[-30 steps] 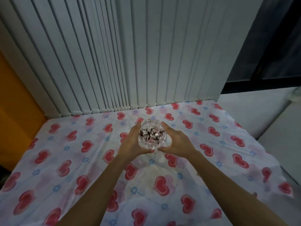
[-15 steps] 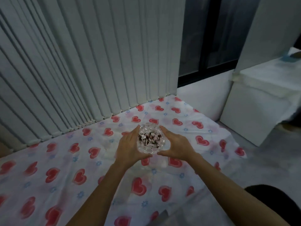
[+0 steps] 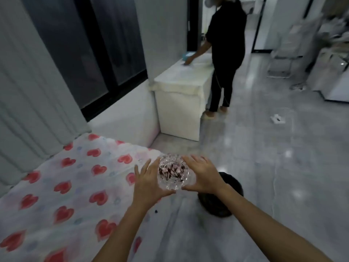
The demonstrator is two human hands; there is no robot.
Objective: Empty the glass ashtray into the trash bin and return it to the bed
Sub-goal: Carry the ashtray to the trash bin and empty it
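Observation:
A round cut-glass ashtray (image 3: 172, 173) with dark ash and butts inside is held upright between both palms. My left hand (image 3: 146, 183) presses its left side and my right hand (image 3: 203, 175) presses its right side, fingers spread. It hovers over the right edge of the bed (image 3: 62, 190), which has a white sheet with red hearts. A dark round trash bin (image 3: 224, 203) stands on the floor just right of the bed, partly hidden behind my right wrist and forearm.
A person in black (image 3: 225, 53) stands at a white cabinet (image 3: 181, 103) beyond the bed. Grey vertical blinds (image 3: 28, 91) and a dark window (image 3: 94, 48) lie to the left. Glossy grey floor (image 3: 264, 157) spreads right, with a small white object (image 3: 277, 119) on it.
My view has swung right from the blinds toward the room. Both hands carried the ashtray from over the middle of the bed to its right edge, and the trash bin came into sight.

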